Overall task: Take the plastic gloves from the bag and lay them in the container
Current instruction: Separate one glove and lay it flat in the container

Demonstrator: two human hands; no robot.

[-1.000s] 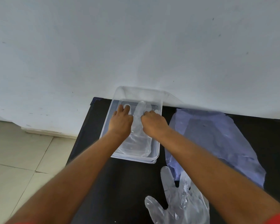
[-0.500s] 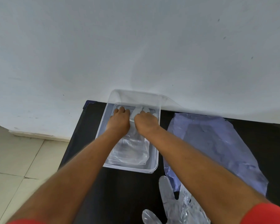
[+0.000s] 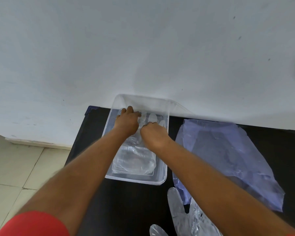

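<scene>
A clear plastic container sits on the black table against the wall. Inside it lies a clear plastic glove, cuff toward me, fingers at the far end. My left hand and my right hand are both inside the container, fingers curled and pinching the glove near its finger end. A bluish plastic bag lies flat to the right of the container. Another clear glove lies on the table near the front edge, partly under my right forearm.
The black table butts against a white wall. Its left edge drops to a tiled floor. The container's far rim leans against the wall.
Both hands have stayed in the container, working the glove's finger end; the left hand has shifted slightly toward the far end. My head has moved, shifting the view.
</scene>
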